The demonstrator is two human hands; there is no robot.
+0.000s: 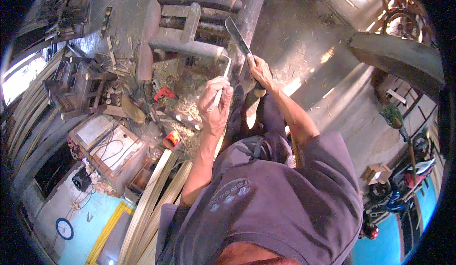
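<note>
Head view: the fingers of the left hand point(216, 100) curl round a pale stick point(228, 68), hiding its middle; one length rises beyond the knuckles and a short piece shows at the palm. The left forearm comes up from below, the hand raised with its fingers uppermost.

Just to its right and slightly farther out, the right hand point(261, 71) is wrapped round the handle of a long knife point(239, 37), covering most of it. A pale round end shows beside the right wrist, but I cannot tell whether it belongs to the handle. That arm bends at the elbow and angles inward, the blade pointing away and leftward, apart from the stick.

Beyond both hands stands a wooden frame point(187, 47); whether the stick's tip touches its rail is unclear. Left of the left hand lie a red tool point(164, 93), partly lost in clutter, and pale shavings point(190, 109).
</note>
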